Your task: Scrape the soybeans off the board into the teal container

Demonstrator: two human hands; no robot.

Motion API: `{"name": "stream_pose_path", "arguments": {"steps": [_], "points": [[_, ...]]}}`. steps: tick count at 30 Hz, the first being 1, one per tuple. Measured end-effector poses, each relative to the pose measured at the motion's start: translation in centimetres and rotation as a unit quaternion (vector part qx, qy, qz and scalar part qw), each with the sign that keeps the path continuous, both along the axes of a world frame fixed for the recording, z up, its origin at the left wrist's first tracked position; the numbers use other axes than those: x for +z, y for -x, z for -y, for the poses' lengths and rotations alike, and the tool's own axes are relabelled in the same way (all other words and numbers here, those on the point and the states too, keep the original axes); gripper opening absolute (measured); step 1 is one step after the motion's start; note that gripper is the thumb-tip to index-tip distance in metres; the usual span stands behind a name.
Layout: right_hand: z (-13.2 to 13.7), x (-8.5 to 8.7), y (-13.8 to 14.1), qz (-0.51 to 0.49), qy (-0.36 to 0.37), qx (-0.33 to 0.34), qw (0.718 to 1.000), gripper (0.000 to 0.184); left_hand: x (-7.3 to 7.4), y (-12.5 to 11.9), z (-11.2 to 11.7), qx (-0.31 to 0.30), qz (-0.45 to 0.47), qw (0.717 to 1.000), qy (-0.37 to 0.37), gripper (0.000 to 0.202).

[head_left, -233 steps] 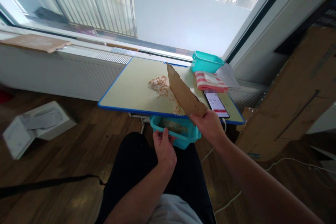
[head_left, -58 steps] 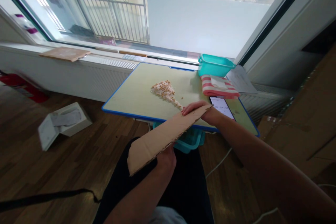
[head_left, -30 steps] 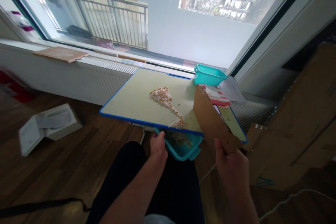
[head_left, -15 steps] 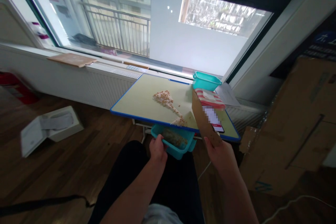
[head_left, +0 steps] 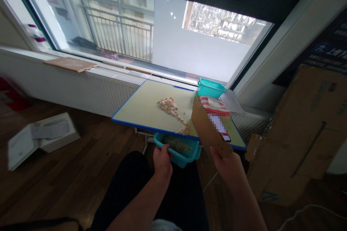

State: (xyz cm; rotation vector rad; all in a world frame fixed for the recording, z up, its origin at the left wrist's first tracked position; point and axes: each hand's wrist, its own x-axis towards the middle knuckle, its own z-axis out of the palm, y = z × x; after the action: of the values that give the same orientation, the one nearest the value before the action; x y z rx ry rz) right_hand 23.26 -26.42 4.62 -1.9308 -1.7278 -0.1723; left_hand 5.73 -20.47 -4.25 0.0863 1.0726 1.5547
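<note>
My left hand (head_left: 162, 159) grips the near left rim of a teal plastic basin (head_left: 182, 160), held under the table's front edge above my lap. Loose brownish material (head_left: 177, 145) lies in the basin. A flat piece of cardboard (head_left: 206, 126) is in my right hand (head_left: 226, 162), tilted, its lower end between thumb and fingers. Left of the cardboard, a pile of pale grains with orange-brown bits (head_left: 168, 105) spreads over the table (head_left: 138, 110), trailing down to a smaller heap (head_left: 184, 130) at the front edge.
Right of the cardboard lie a phone (head_left: 220, 127) and a red-and-white striped cloth (head_left: 214, 104). A second teal basin (head_left: 211, 87) stands at the back right. Large cardboard boxes (head_left: 306, 133) are on the right. An open white box (head_left: 51, 133) sits on the floor at left.
The cardboard has turned slightly, showing more of its broad face, and its far end has shifted left. The head view has shifted a little. Both hands keep their holds.
</note>
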Motion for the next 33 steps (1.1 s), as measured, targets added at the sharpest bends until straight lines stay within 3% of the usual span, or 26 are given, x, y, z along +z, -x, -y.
{"name": "stream_pose_path", "arguments": {"steps": [13,23,33], "points": [[1.4,1.4,2.9,-0.053,0.013,0.009,0.998,0.029,-0.4,0.9,-0.2,0.007,0.016,1.0,0.019,0.021],[1.9,0.4,3.8,0.014,0.006,0.06,0.998,0.026,0.2,1.6,0.1,0.013,0.01,1.0,0.014,0.023],[3.1,0.9,5.6,0.008,0.003,0.066,0.998,0.025,0.6,1.9,-0.1,0.009,0.023,0.999,0.027,0.02]]}}
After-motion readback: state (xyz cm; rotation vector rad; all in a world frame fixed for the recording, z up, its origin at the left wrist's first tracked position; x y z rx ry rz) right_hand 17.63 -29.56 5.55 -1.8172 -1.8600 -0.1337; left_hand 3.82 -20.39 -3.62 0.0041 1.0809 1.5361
